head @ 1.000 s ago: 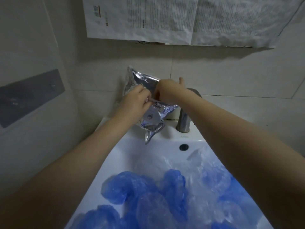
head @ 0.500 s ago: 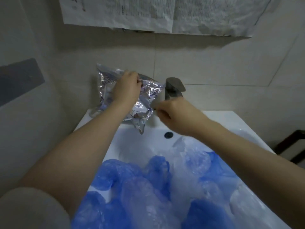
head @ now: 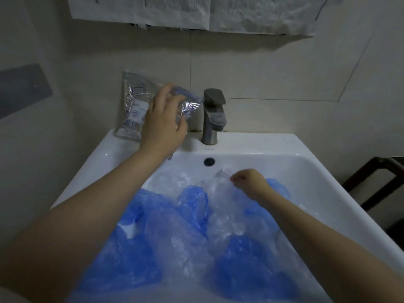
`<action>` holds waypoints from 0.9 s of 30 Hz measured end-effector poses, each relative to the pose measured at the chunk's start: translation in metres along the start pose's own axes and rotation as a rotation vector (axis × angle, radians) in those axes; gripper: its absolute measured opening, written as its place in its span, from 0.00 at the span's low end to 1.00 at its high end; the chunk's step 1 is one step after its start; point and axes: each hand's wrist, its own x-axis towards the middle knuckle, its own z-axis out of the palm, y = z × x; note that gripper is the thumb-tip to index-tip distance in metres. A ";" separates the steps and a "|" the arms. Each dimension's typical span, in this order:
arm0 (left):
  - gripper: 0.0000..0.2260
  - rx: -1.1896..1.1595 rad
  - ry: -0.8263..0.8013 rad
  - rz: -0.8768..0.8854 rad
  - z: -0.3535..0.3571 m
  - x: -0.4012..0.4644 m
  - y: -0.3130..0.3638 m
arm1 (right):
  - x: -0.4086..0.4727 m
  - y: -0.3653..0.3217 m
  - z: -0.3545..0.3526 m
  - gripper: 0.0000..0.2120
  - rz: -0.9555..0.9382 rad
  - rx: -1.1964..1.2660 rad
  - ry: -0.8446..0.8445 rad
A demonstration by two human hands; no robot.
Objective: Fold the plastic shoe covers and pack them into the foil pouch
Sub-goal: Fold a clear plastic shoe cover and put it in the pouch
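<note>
A silver foil pouch (head: 135,106) leans against the tiled wall on the back left corner of the sink, with blue plastic showing at its open top. My left hand (head: 162,123) holds the pouch near its upper right edge, fingers curled over it. Several blue and clear plastic shoe covers (head: 196,232) fill the basin in a loose heap. My right hand (head: 249,182) is down in the basin, its fingertips pinching a clear shoe cover (head: 220,189) at the top of the heap.
The white sink (head: 306,162) has a grey faucet (head: 213,117) at its back rim, just right of the pouch, and an overflow hole (head: 209,161) below it. Paper sheets (head: 196,12) hang on the wall above. A dark frame (head: 371,182) stands at the right.
My right hand left the pouch and dropped into the basin onto a clear shoe cover. My left hand stayed on the pouch, which now rests against the wall.
</note>
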 end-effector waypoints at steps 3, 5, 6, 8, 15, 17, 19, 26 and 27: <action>0.11 -0.063 0.014 0.134 0.001 -0.021 0.030 | -0.020 -0.021 -0.017 0.03 -0.175 0.194 0.264; 0.09 -0.083 -0.024 0.183 0.009 -0.039 0.046 | -0.036 -0.036 -0.027 0.09 -0.302 0.368 0.333; 0.10 -0.101 -0.066 0.172 0.015 -0.048 0.053 | -0.045 -0.043 -0.032 0.13 -0.363 0.460 0.327; 0.17 -0.215 -0.217 0.016 0.027 -0.063 0.066 | -0.062 -0.052 -0.039 0.16 -0.477 0.652 0.226; 0.08 -0.368 -0.357 -0.355 0.033 -0.081 0.074 | -0.083 -0.048 -0.053 0.19 -0.538 0.999 0.002; 0.06 -0.391 -0.347 -0.337 0.023 -0.082 0.070 | -0.082 -0.041 -0.057 0.18 -0.461 0.913 0.026; 0.07 -0.332 -0.363 -0.295 0.016 -0.084 0.065 | -0.079 -0.030 -0.058 0.19 -0.358 0.676 0.113; 0.13 -0.193 -0.317 0.042 0.019 -0.085 0.054 | -0.093 -0.035 -0.054 0.27 -0.788 -0.162 0.089; 0.13 -0.179 -0.288 0.043 0.017 -0.084 0.056 | -0.094 -0.035 -0.052 0.26 -0.773 -0.205 0.068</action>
